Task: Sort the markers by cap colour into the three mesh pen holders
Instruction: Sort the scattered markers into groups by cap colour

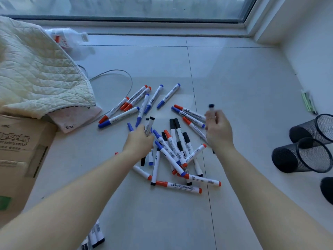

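Our right hand [219,130] grips a black-capped marker [211,108] upright, our left hand [139,139] clutches several, and the mesh holders [302,156] lie tipped rightward, nearer the right.

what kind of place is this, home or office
Probably a room at home, on the floor: pale floor tiles by a low window, a quilted blanket and a cardboard box alongside.

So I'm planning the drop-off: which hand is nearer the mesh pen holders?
Right. The right hand is beside the mesh pen holders; the left hand is farther, across the marker pile.
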Demonstrator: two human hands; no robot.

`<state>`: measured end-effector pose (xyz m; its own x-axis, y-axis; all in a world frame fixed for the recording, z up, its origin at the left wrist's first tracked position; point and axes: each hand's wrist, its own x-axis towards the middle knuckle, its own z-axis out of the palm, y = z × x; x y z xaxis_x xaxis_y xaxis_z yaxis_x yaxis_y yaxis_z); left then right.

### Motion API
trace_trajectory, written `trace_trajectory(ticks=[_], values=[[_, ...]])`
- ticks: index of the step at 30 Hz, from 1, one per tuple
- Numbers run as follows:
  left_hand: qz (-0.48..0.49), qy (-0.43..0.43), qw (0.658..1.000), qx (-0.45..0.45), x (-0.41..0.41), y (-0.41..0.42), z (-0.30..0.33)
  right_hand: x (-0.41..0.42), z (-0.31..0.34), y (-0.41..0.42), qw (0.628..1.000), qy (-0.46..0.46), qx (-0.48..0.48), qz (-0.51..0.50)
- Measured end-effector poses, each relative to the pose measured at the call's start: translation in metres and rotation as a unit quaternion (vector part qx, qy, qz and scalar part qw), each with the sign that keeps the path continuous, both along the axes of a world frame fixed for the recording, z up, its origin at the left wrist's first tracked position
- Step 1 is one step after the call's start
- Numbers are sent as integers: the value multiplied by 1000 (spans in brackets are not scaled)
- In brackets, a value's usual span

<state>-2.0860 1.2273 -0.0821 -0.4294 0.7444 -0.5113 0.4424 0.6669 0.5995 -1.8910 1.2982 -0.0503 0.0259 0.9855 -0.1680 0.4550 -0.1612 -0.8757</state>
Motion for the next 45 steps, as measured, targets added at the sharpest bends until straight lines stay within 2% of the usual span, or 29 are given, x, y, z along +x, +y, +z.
trace_trajectory(ticks=[2,7,10,12,18,27,31,34,38,45], values=[[-14,19,999,-40,10,-12,-5,2,-13,-6,990,-108,-40,80],[-41,126,989,-63,27,-39,-15,-3,-39,-16,921,-319,-112,193],[-57,176,982,-42,34,-44,-21,-9,-45,-17,882,-402,-100,224],[-57,193,978,-45,36,-44,-24,-12,-47,-16,870,-423,-105,231],[-20,185,981,-45,40,-39,-30,-15,-51,-11,863,-441,-96,228],[62,140,986,-67,33,-31,-22,0,-47,-2,900,-383,-94,185],[77,79,993,-51,31,-27,-20,5,-41,4,925,-333,-62,172],[34,37,999,-21,35,-26,-20,4,-35,6,927,-314,-69,192],[-20,32,999,5,40,-27,-19,1,-31,1,919,-309,-110,218],[-234,113,966,4,34,-22,-18,-6,-48,-22,900,-317,-210,214]])
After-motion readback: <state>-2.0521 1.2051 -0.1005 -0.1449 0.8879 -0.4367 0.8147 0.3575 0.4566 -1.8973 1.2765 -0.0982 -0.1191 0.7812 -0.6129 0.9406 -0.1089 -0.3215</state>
